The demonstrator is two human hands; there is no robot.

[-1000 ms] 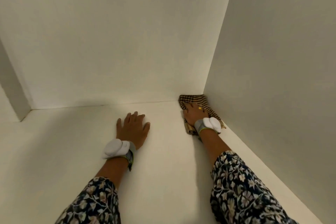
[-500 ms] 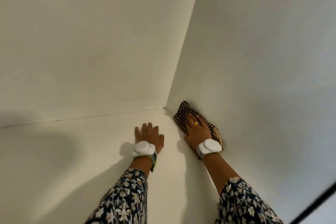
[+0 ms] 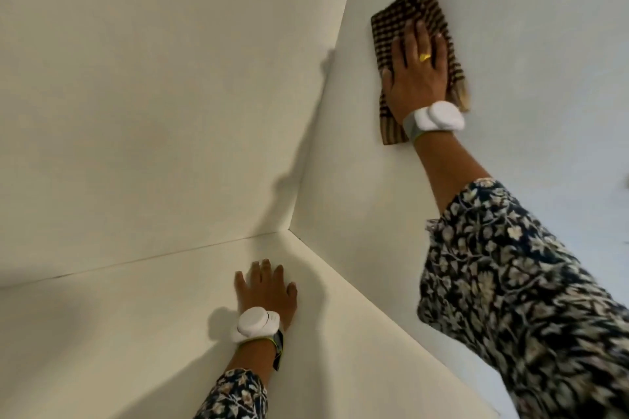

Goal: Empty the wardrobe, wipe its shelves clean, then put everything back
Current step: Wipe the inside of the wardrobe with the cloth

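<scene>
I am looking into a bare white wardrobe compartment. A brown checked cloth (image 3: 405,15) is spread flat high up on the right side wall (image 3: 357,187). My right hand (image 3: 418,70) presses it against the wall with fingers straight and spread, a gold ring on one finger. My left hand (image 3: 267,291) rests palm down on the white shelf floor (image 3: 112,333), near the back right corner, fingers flat and holding nothing. Both wrists carry white round devices.
The back wall (image 3: 163,88) meets the right wall in a vertical corner line above the shelf's back right corner. My patterned sleeves fill the lower right of the view.
My right hand has slid the cloth from the shelf's back right corner up the right wall to well above the shelf. My left hand stays flat on the shelf.
</scene>
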